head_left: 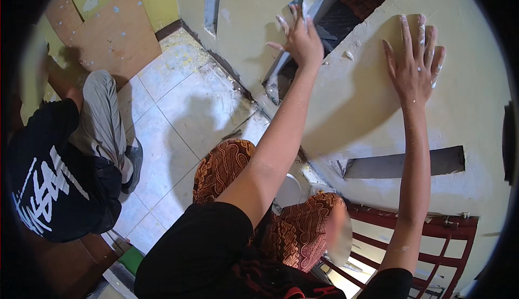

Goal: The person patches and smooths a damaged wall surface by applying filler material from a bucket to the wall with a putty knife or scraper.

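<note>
My left hand is raised before the cream wall, its fingers spread and nothing in them. White smears mark its fingertips. Just behind it is a long slanted opening in the wall, with dark material visible inside; I cannot tell whether the hand touches the edge. My right hand lies with fingers fanned out against the wall, right of that opening. White paste coats several of its fingers. Between the hands, a small whitish lump sticks to the surface.
A person in a black shirt crouches at the left, beside brown boards. Pale floor tiles carry crumbs along the wall. A lower slot and a dark red metal grille are at the right. A white round object sits by my knees.
</note>
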Motion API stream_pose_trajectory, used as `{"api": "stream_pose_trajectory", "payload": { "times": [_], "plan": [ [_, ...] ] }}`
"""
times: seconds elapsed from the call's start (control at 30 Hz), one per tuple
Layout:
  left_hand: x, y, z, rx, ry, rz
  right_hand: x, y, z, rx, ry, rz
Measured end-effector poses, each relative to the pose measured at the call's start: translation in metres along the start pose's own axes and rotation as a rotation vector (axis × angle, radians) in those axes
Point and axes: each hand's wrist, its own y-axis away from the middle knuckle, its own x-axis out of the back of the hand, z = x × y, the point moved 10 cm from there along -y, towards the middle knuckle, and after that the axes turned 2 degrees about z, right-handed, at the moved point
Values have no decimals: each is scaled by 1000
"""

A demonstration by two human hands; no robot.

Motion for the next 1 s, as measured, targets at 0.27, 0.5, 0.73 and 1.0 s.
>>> {"api": "stream_pose_trajectory", "payload": {
  "times": [0.27, 0.5, 0.73, 1.0],
  "plan": [
    [1, 14, 62, -133, 131, -139, -3, 6, 11, 6, 21, -44],
    [33, 8, -118, 184, -25, -1, 5, -11, -18, -19, -43, -66],
    [-6, 21, 15, 139, 141, -26, 4, 5, 13, -2, -37, 0],
    [0, -2, 22, 94, 105, -35, 2, -1, -1, -4, 92, -119]
  ]
}}
